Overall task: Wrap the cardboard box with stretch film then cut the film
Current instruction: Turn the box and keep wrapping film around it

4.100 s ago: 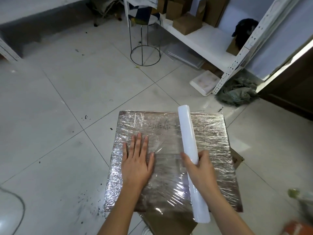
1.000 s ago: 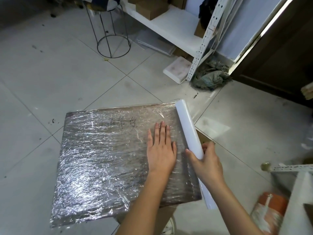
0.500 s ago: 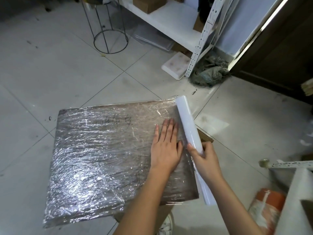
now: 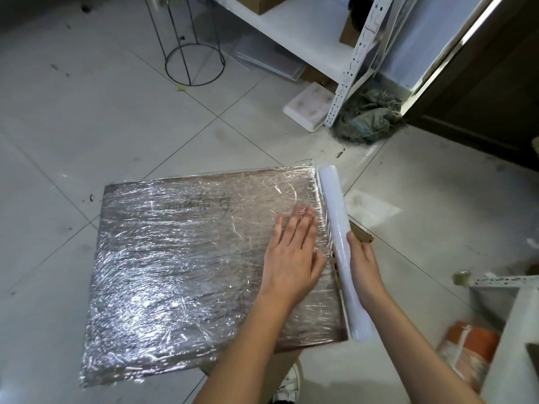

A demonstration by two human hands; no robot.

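Note:
A flat cardboard box covered in shiny stretch film fills the middle of the head view. My left hand lies flat, fingers straight, on its top face near the right edge. The white stretch film roll lies along that right edge, just past it. My right hand grips the roll around its middle. A short band of film stretches from the roll to the box edge.
Grey tiled floor lies all around. A wire stool frame stands at the back. A white shelf rack, a white foam tray and a rag pile sit at the back right. An orange sack lies at the lower right.
The roll has moved rightward across the box top to its right edge, laying film. My left hand followed it to the right, staying flat on the film.

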